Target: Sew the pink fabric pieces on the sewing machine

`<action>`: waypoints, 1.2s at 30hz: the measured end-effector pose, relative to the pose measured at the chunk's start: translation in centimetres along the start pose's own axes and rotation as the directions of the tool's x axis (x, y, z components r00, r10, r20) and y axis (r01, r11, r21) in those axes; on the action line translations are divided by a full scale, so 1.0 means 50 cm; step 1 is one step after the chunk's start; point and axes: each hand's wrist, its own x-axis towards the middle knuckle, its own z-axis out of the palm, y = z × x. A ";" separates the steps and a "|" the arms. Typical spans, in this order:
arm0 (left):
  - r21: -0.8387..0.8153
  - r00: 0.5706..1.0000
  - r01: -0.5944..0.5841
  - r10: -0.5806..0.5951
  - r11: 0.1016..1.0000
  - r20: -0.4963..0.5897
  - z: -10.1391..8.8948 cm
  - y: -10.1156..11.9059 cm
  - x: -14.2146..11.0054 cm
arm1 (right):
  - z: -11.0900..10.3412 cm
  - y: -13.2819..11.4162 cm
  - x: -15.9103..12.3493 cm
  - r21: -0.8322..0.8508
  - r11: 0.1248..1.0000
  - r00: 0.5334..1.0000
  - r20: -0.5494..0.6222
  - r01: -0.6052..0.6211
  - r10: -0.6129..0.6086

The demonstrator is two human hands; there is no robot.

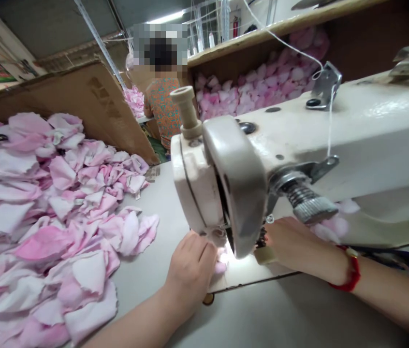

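Far side, behind the sewing machine (233, 183): brown bin (364, 48) with a pale rim, heaped with puffed pink-and-white pieces (255, 92). Far left, cardboard panel (81, 96) standing behind a broad loose pile of pink cloth pieces (63, 212); the pile covers the left of the table and spreads to the near edge of view. Dark label on one piece at its far left.

Small pink piece (221, 266) under the machine head, in bright light, just beside the left hand (192, 270). Left fingers curled; cannot tell whether they pinch it. Right hand (284, 241) right of the head, fingertips hidden behind it, grip cannot be told. Red band (353, 270) on the right wrist. Machine head stands between the hands and blocks the view of the needle area. More pink pieces (335, 224) beyond the right wrist; dark-handled tool (393, 256) to its right. White thread (280, 38) runs to the machine top.

Tabletop (146, 285) smooth, grey. Far off, person in patterned top (166, 106); ceiling light (166, 17) lit.
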 end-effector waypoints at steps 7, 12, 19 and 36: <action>-0.024 0.999 0.020 -0.018 1.000 0.051 -0.015 0.001 0.003 | -0.022 -0.001 0.009 -0.095 0.991 0.995 0.001 0.099 -0.100; -0.057 0.996 0.066 -0.062 0.996 0.069 -0.022 0.004 0.008 | -0.016 0.002 0.009 -0.159 0.976 0.986 -0.051 0.148 -0.157; 0.031 0.994 -0.042 0.039 0.999 0.099 -0.013 0.011 0.003 | -0.023 -0.001 0.000 -0.104 0.988 0.993 0.006 0.115 -0.115; -0.033 0.994 -0.094 0.096 0.995 0.056 -0.016 0.013 0.000 | -0.027 0.003 -0.005 -0.093 0.993 0.995 -0.060 0.073 -0.079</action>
